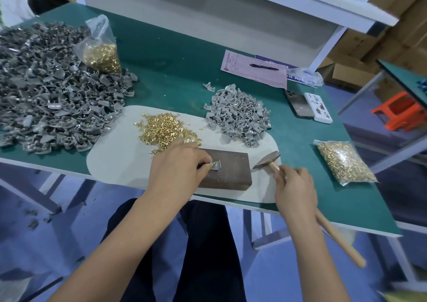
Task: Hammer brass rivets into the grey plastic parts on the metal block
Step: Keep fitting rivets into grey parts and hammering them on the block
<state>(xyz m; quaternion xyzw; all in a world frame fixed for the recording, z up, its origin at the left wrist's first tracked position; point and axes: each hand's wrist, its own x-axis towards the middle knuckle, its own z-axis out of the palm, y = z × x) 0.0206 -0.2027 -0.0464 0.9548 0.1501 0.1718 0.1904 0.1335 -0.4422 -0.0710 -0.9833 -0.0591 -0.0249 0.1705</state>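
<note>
Dark trousers [184, 244] fill the bottom, just under the metal block [227, 171]. On top of the block sits one grey plastic part [217, 165] with a brass rivet in it, and the left hand [179, 165] pinches that part. Just right of the block, the right hand [294, 186] grips the wooden handle of a hammer [268, 159]; its head hangs beside the block. Behind the block lie loose brass rivets [165, 129] and a pile of grey parts [238, 114].
</note>
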